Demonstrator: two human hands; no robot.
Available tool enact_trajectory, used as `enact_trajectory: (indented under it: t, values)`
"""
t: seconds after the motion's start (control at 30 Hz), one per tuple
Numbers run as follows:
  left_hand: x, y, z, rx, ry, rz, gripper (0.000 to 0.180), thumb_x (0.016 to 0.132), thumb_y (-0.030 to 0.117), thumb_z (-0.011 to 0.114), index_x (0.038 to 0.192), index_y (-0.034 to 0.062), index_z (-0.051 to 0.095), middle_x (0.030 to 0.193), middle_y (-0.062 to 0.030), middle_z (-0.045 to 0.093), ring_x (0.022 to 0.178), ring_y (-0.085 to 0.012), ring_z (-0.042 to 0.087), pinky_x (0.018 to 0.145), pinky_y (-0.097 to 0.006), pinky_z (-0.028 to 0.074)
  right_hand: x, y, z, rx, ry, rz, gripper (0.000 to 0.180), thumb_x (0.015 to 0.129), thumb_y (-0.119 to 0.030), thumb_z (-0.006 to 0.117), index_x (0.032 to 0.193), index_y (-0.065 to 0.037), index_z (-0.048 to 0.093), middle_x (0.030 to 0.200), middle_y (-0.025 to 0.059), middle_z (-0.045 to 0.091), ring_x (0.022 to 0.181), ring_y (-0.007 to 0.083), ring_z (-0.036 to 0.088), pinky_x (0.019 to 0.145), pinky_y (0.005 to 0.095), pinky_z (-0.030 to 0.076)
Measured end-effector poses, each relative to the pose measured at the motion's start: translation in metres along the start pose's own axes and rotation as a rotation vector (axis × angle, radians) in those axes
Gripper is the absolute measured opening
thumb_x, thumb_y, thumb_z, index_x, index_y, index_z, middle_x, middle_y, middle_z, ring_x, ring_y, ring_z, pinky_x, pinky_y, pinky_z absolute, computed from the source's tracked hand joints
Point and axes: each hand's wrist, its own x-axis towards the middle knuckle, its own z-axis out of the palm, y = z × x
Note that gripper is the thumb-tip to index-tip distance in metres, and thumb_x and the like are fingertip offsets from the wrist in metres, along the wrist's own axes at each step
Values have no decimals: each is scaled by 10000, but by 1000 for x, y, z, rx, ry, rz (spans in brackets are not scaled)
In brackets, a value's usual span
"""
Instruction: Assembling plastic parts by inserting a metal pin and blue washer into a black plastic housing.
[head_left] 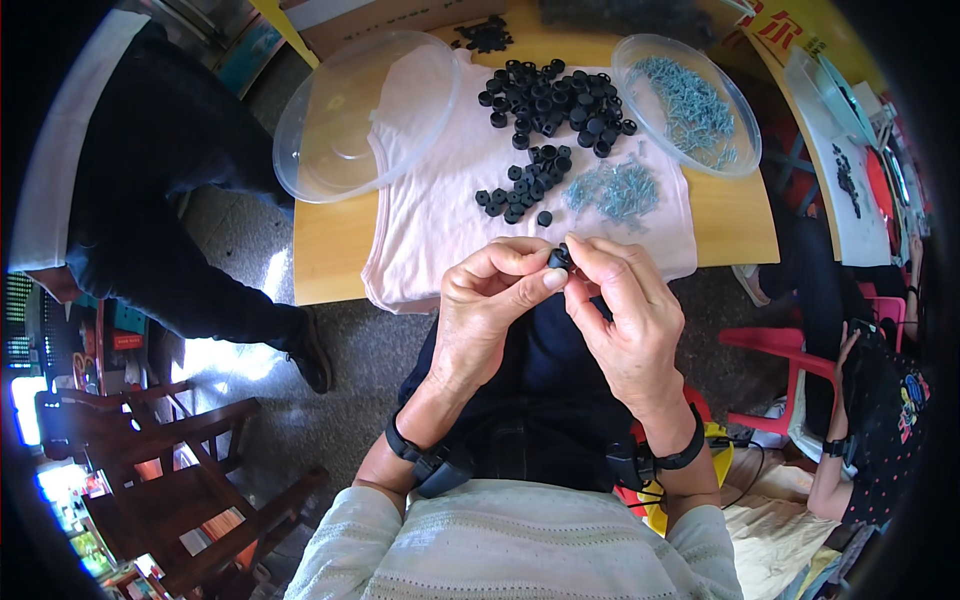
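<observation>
From where I watch, the far left shows another person's dark trouser leg [170, 230] and shoe standing on the speckled floor beside the wooden tabletop [330, 250]. Below that, at lower left, sits a dark wooden chair [200, 470].

On the tabletop's left part rests a clear plastic lid [365, 115], round and lying partly over a pale pink cloth [440, 200] spread across the middle. On that cloth I see a big heap of small black round caps [555, 100], and just below it a smaller cluster of the same caps [525, 190]. Right beside that cluster lies a loose pile of silvery screws [615, 190].

Nearer to me, above the lap, my left hand [490, 300] comes up with thumb and forefinger curled and pressed onto a single small black cap [559, 258]. My right hand [625, 310] meets it from the other side, its fingertips pinching the same cap, so both hands touch around it just in front of the cloth's near edge. Each wrist carries a dark strap.

Further right, a clear round bowl [685, 105] holds more silvery screws at the tabletop's far corner. At the right rim a red plastic chair [790, 360] stands, and another person's arm [850, 440] in a dark dotted top shows near it.
</observation>
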Motion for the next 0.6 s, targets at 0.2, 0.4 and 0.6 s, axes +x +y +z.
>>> enact_trajectory:
  t: [0.2,0.4,0.6]
  values:
    - [-2,-1,4,54,9,58,122,789,-65,713,886,1,679,1044,-96,637,937,-130,605,857,-271,503,3,1,-2,-44,32,-84,417,677,114,694,1079,35,616,926,128,621,786,263,623,683,328,524]
    - [-1,-12,7,78,-1,84,117,793,-62,711,889,-4,679,1029,-91,636,926,-126,606,849,-265,505,-6,5,0,-84,76,-107,367,669,113,696,1020,33,627,924,134,620,769,272,621,667,332,525]
    - [-5,-6,12,40,-6,2,158,811,-47,702,955,-9,648,1013,-82,652,910,-119,619,836,-256,509,-16,-6,5,209,143,219,320,725,118,687,1014,-4,622,929,96,616,746,170,640,641,264,549]
